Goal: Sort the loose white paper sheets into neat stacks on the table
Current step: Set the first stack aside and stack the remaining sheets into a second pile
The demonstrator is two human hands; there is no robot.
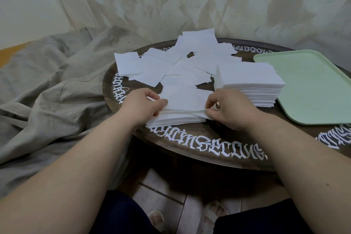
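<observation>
A low stack of white paper sheets (182,100) lies near the front of the round dark table (218,150). My left hand (141,105) grips its left edge with curled fingers. My right hand (226,107) pinches its right corner. A taller, squared stack (250,78) stands just right of my right hand. Behind both, several loose white sheets (171,64) lie scattered and overlapping toward the table's far edge.
A pale green tray (311,85) rests on the table's right side, touching the tall stack. Rumpled grey cloth (47,85) covers the surface left of the table. White lettering rings the tabletop rim. My legs and sandalled feet show below.
</observation>
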